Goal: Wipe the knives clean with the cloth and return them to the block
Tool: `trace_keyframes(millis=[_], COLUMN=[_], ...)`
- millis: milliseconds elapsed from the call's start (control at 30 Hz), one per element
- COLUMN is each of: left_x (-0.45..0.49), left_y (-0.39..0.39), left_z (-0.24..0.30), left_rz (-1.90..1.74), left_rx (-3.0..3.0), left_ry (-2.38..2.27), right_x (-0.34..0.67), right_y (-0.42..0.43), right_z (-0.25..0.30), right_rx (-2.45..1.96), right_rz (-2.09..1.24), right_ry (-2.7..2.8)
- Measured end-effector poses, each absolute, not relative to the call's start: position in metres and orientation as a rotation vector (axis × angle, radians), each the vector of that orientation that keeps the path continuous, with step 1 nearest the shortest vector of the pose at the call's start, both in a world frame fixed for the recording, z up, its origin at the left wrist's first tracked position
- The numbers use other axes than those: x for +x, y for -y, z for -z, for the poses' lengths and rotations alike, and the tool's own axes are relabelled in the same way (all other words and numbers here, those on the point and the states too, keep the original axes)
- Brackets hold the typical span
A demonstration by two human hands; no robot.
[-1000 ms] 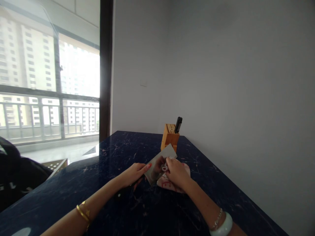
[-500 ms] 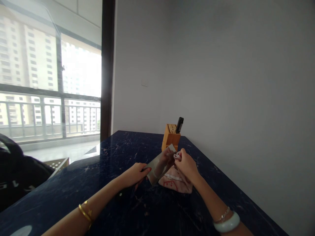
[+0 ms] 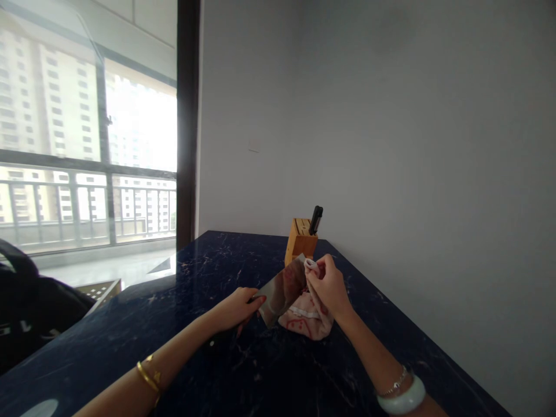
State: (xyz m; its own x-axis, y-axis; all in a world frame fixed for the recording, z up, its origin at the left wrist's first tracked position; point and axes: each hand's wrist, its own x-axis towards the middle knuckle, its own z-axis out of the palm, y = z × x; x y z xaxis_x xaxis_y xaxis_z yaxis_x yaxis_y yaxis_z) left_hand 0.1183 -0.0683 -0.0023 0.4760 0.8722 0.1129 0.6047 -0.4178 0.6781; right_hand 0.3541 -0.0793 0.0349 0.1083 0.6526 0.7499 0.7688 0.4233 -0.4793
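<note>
While the left hand (image 3: 237, 307) is curled shut round the near end of the broad rectangular steel cleaver (image 3: 280, 292), about where blade meets handle, the grip is mostly hidden under the fingers, so exact finger placement can't be confirmed. Cleaver is held off the dark blue marbled stone countertop (image 3: 208, 260), mid-counter in front of the person, flat face tilted up and away, far corner highest. Right hand (image 3: 330, 286) pinches a bunch of the soft pink-and-white patterned cloth (image 3: 306, 324) against the blade's far end; the rest of the cloth hangs down and pools on the countertop just beside the blade. Handling read: cleaver is stiff and probably blade-heavy, its mirror-like face is likely slick, and the edge is the hazard. Take it by the handle; touch only the flat or spine, with cloth between skin and steel. Which long side is sharp I can't tell from here. Cloth is light and limp with no fixed grab point; bunching it gives padding. Behind, near the grey wall (image 3: 391, 145): light wooden knife block (image 3: 299, 246) with one black knife handle (image 3: 315, 220) sticking out, well apart from both hands. Gold bangle (image 3: 146, 376) on left wrist, pale chunky bangle (image 3: 402, 397) on right.
</note>
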Motion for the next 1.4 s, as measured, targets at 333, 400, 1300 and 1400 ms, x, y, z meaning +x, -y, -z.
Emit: trace_keyframes(millis=[333,400,1300,1400], left_x=[0.121,0.122,0.124,0.122], left_y=[0.073,0.075,0.078,0.076], left_z=[-0.003,-0.003,-0.006,-0.004], left_rz=[-0.644,-0.645,-0.66,-0.64], left_rx=[2.248,2.254,2.251,2.228], left_ry=[-1.197,-1.178,-1.194,-1.204], right_x=[0.324,0.322,0.324,0.321], right_y=[0.084,0.083,0.094,0.094], right_z=[-0.016,-0.014,-0.019,-0.014], right_rx=[-1.111,-1.088,-1.362,-1.327], right_rz=[0.171,0.17,0.538,0.478], right_ry=[1.803,1.811,1.909,1.973])
